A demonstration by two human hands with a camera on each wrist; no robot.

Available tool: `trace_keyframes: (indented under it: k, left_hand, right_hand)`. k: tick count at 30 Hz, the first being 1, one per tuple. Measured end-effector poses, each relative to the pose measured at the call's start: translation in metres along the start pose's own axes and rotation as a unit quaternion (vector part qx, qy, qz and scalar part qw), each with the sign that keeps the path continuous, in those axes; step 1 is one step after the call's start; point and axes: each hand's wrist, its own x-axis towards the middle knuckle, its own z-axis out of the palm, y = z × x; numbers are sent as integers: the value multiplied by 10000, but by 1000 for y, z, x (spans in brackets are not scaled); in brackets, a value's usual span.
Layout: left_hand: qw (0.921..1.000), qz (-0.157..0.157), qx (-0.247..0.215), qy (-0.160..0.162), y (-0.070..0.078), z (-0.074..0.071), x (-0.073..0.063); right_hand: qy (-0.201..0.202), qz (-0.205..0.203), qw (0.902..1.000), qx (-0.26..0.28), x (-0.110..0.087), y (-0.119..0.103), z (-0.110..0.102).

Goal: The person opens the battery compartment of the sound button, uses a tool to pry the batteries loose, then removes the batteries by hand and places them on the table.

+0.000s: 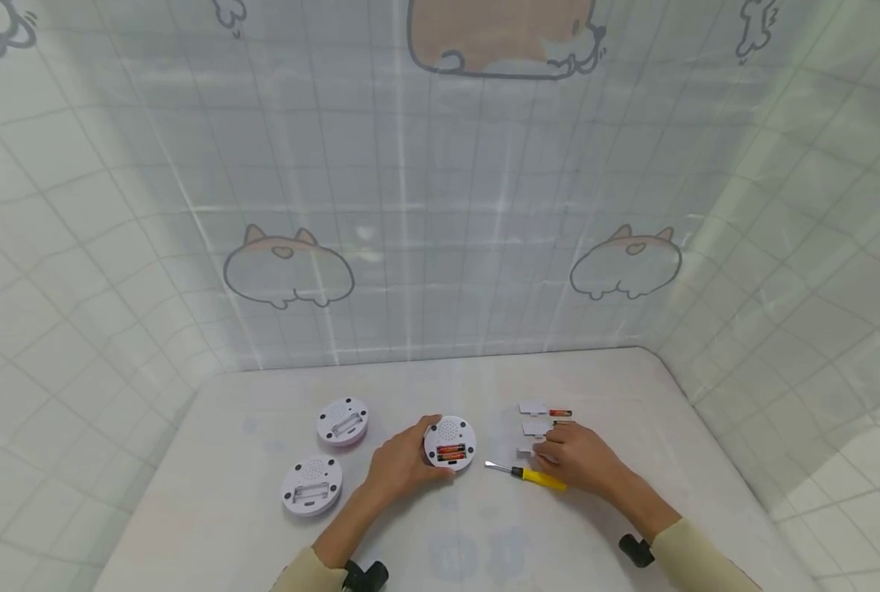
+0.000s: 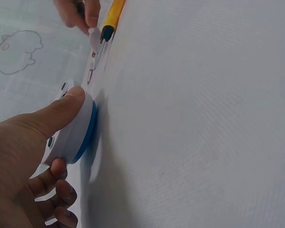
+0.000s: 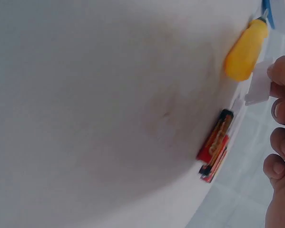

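Observation:
My left hand grips a round white device with a blue rim, its back facing up. Red-and-black batteries sit side by side in its uncovered compartment. In the left wrist view, the thumb lies across the device and a finger touches its lower edge. My right hand pinches a small white battery cover between thumb and finger, just above the table. Close by lies a screwdriver with a yellow handle, its metal tip toward the device.
Two more round white devices, one farther back and one nearer, lie at left with uncovered, unfilled compartments. Beyond my right hand are white covers and loose red batteries. Patterned curtains enclose the white table at back and sides.

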Motion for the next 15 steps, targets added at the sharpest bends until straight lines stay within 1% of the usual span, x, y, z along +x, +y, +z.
trace_keyframes:
  k: [4,11,15]
  left_hand:
    - [10000,-51,5,23,0,0,0]
    - [9999,-99,-12,16,1,-1,-1]
    - [9999,-92,-45,-12,1,-1,-1]
  right_hand:
    - [-184,127,9997,99,-2,4,1]
    - [-98,26,9998,153,-7,10,7]
    - [-197,77,9995,224,-10,11,10]
